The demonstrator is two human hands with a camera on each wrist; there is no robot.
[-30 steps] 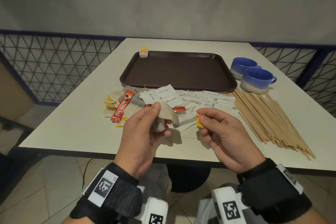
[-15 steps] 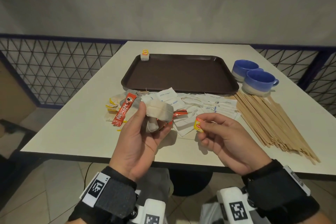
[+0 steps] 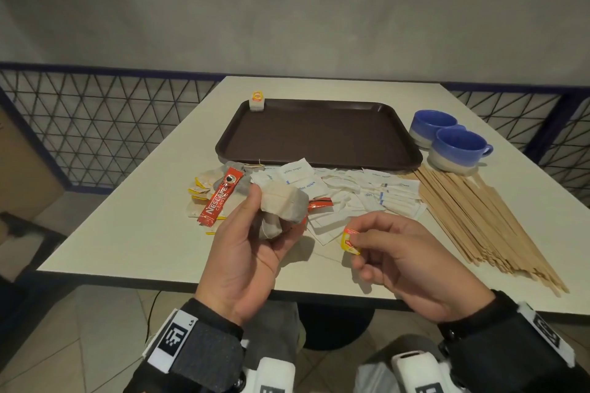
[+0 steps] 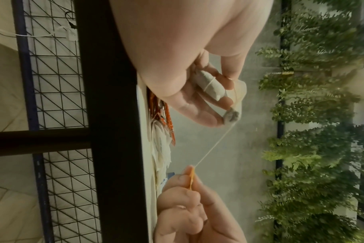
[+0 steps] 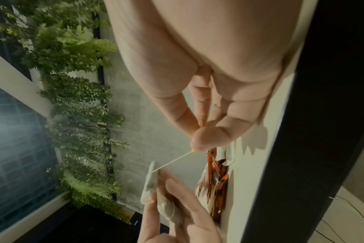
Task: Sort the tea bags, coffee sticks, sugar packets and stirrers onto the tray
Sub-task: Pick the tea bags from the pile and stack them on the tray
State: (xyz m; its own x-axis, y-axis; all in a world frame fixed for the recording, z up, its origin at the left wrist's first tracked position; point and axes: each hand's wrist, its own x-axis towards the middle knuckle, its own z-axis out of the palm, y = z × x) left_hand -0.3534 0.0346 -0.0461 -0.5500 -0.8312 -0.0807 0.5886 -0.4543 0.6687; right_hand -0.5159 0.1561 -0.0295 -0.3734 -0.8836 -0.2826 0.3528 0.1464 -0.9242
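My left hand (image 3: 255,239) grips a crumpled beige tea bag (image 3: 282,209) over the table's front edge. My right hand (image 3: 383,252) pinches that bag's yellow tag (image 3: 350,241). In the left wrist view a taut string (image 4: 214,146) runs from the tea bag (image 4: 210,85) to the tag (image 4: 191,179); the right wrist view shows the same string (image 5: 172,162). The brown tray (image 3: 319,137) lies beyond, with one tea bag (image 3: 257,102) at its far left corner. Before it lie tea bags (image 3: 201,191), a red coffee stick (image 3: 220,198), white sugar packets (image 3: 351,191) and wooden stirrers (image 3: 472,214).
Two blue cups (image 3: 453,143) stand right of the tray, behind the stirrers. The white table (image 3: 127,233) has bare surface at the front left. A wire mesh fence (image 3: 95,124) runs behind the table on both sides.
My right hand has drawn the yellow tag away to the right and toward me, pulling the string taut. My left hand still holds the tea bag.
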